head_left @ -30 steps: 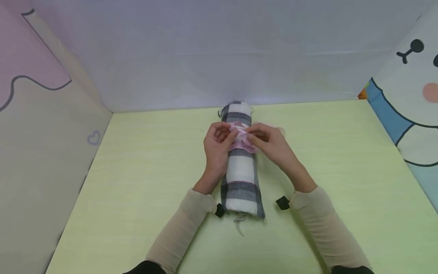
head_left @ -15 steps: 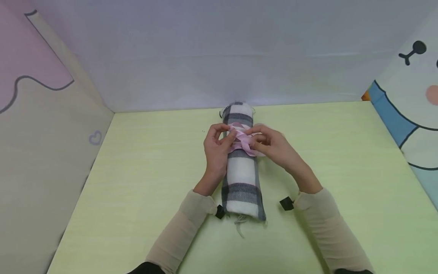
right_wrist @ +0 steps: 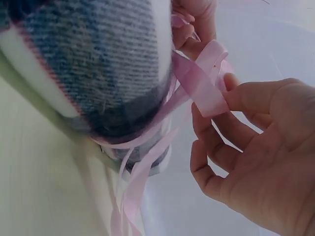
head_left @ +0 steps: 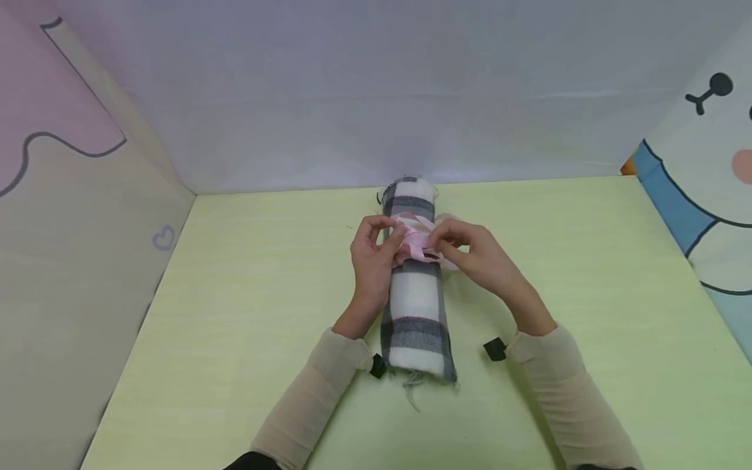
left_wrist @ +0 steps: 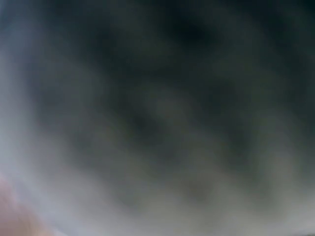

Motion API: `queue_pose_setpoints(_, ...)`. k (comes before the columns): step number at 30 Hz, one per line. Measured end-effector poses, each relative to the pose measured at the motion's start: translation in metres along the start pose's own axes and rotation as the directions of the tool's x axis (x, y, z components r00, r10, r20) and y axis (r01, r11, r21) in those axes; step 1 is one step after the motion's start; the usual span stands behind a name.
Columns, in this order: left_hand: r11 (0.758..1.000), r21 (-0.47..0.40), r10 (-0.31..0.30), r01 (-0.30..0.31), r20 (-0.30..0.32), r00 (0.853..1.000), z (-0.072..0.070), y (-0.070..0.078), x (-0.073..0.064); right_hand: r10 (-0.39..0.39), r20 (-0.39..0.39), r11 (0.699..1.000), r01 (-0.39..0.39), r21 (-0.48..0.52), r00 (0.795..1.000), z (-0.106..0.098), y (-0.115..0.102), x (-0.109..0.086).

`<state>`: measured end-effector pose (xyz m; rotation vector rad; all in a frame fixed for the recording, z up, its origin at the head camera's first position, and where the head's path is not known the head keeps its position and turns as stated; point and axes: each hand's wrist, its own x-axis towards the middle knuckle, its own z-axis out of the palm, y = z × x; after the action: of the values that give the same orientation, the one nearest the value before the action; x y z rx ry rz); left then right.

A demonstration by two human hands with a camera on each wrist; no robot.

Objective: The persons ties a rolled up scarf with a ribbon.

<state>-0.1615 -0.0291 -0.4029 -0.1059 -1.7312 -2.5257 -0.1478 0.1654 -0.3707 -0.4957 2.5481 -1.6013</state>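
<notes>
A rolled plaid scarf (head_left: 414, 294) in grey and white, fringed at its near end, lies lengthwise on the table. Pink ribbon (head_left: 416, 240) circles its upper half, and loops of it stand up between the hands. My left hand (head_left: 373, 258) pinches the ribbon at the roll's left side with thumb and forefinger. On the other side my right hand (head_left: 478, 254) pinches a ribbon loop; in the right wrist view thumb and fingers (right_wrist: 251, 98) grip its folded band. Loose ribbon ends (right_wrist: 133, 196) hang down beside the roll there. The left wrist view is a dark blur.
The pale yellow-green table (head_left: 264, 294) extends to both sides of the roll. A plain whitish wall (head_left: 376, 98) stands at its far edge, close to the roll's top end. Printed panels flank it, with a cartoon face (head_left: 717, 137) at right.
My right hand has shifted slightly right and down, drawing the ribbon loop with it. The ribbon's loops have changed shape. My left hand stays at nearly the same spot.
</notes>
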Motion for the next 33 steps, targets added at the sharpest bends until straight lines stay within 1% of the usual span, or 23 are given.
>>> queue_pose_setpoints(2,1.000,-0.002,0.003,-0.003,0.005,1.000,0.000,-0.001,0.000,0.002,0.028,0.998,-0.001,-0.056,1.000,-0.001,0.000,-0.001)
queue_pose_setpoints(4,1.000,0.001,0.005,-0.005,0.004,1.000,-0.001,-0.001,-0.001,0.017,0.084,0.996,-0.009,-0.088,0.996,-0.003,-0.001,-0.003)
queue_pose_setpoints(7,1.000,0.000,0.008,-0.008,-0.001,1.000,-0.002,-0.002,-0.001,0.037,0.180,0.993,-0.016,-0.117,0.983,-0.006,-0.002,-0.006)
queue_pose_setpoints(9,1.000,-0.003,0.009,-0.009,-0.004,1.000,-0.002,-0.003,-0.002,0.027,0.223,0.991,0.004,-0.136,0.974,-0.006,-0.003,-0.007)
queue_pose_setpoints(11,1.000,-0.010,0.005,-0.005,-0.001,1.000,-0.002,-0.003,-0.002,-0.012,0.241,0.984,0.055,-0.172,0.970,-0.005,-0.003,-0.007)
queue_pose_setpoints(14,1.000,-0.021,0.002,-0.002,0.006,1.000,-0.002,-0.003,-0.002,-0.083,0.230,0.963,0.137,-0.230,0.970,-0.002,-0.004,-0.006)
queue_pose_setpoints(17,1.000,-0.030,-0.002,0.002,0.011,1.000,-0.001,-0.003,-0.001,-0.107,0.199,0.952,0.158,-0.261,0.974,0.000,-0.005,-0.005)
queue_pose_setpoints(19,0.999,-0.035,-0.005,0.005,0.011,1.000,0.000,-0.002,-0.001,-0.100,0.178,0.954,0.145,-0.261,0.979,0.000,-0.006,-0.005)
queue_pose_setpoints(21,0.999,-0.041,-0.007,0.007,0.013,1.000,0.000,-0.002,0.000,-0.080,0.164,0.964,0.119,-0.238,0.983,-0.001,-0.007,-0.005)
queue_pose_setpoints(26,0.999,-0.036,0.029,-0.028,0.022,0.999,-0.001,-0.003,0.004,-0.028,0.154,0.989,0.050,-0.141,0.988,-0.008,-0.009,-0.005)
queue_pose_setpoints(29,0.998,-0.036,0.051,-0.050,0.023,0.998,-0.003,-0.003,0.005,-0.013,0.156,0.995,0.028,-0.093,0.988,-0.010,-0.010,-0.005)
queue_pose_setpoints(33,0.997,-0.050,0.054,-0.052,0.040,0.998,-0.005,-0.001,0.005,0.009,0.152,1.000,-0.007,-0.016,0.988,-0.014,-0.012,-0.005)
